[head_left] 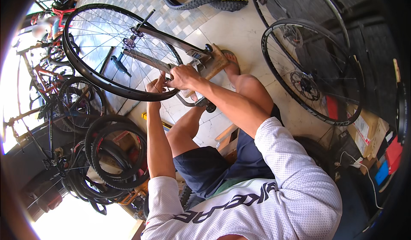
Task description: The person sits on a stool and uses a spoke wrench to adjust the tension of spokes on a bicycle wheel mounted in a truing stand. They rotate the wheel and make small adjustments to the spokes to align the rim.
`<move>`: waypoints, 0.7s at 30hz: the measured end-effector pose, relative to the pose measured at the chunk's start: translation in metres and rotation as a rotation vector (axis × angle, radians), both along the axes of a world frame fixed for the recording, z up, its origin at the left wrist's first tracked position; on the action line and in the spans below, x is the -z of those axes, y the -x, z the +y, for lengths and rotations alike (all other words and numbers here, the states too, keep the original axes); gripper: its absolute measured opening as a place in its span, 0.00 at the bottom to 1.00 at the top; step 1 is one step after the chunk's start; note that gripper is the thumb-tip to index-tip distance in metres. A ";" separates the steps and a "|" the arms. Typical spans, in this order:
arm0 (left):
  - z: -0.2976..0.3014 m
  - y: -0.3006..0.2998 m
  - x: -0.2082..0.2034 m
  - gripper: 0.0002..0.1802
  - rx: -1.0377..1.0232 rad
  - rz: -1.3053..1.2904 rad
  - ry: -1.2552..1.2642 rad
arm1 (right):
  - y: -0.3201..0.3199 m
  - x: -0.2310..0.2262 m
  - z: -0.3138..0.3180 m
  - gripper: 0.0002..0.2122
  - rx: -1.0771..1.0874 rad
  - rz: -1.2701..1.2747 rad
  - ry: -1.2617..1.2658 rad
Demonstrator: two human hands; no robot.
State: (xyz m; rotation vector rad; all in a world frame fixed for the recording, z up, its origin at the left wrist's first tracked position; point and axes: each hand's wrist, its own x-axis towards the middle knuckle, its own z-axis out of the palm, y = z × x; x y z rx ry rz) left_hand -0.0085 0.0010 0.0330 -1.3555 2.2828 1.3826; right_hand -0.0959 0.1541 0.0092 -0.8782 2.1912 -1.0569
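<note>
A bicycle wheel (pixel 81 75) with a black rim and thin spokes sits tilted between the two arms of a metal truing stand (pixel 173 38). My left hand (pixel 156 85) is at the near part of the rim, fingers pinched together by the spokes. Close beside it, my right hand (pixel 184 77) is curled at the rim next to the stand's lower arm. What either hand pinches is hidden or too small to make out. Through the spokes a blue-handled tool (pixel 120 65) shows beyond the stand's arm.
Two more wheels (pixel 274 75) lean at the right by a dark wall. Loose tyres (pixel 205 1) lie on the tiled floor ahead, and a pile of tyres (pixel 113 154) is at the left. Several bicycles (pixel 43 75) stand far left. Cardboard boxes (pixel 364 130) are at the right.
</note>
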 end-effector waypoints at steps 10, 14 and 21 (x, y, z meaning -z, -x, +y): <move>-0.011 -0.003 0.006 0.21 0.200 0.023 0.183 | -0.007 0.013 -0.004 0.19 0.097 -0.001 0.061; 0.014 0.019 -0.013 0.20 0.313 -0.047 0.334 | -0.005 0.013 -0.005 0.20 0.079 0.133 -0.017; -0.009 -0.003 0.000 0.26 0.074 0.227 0.184 | -0.006 0.018 -0.016 0.15 0.039 -0.263 0.110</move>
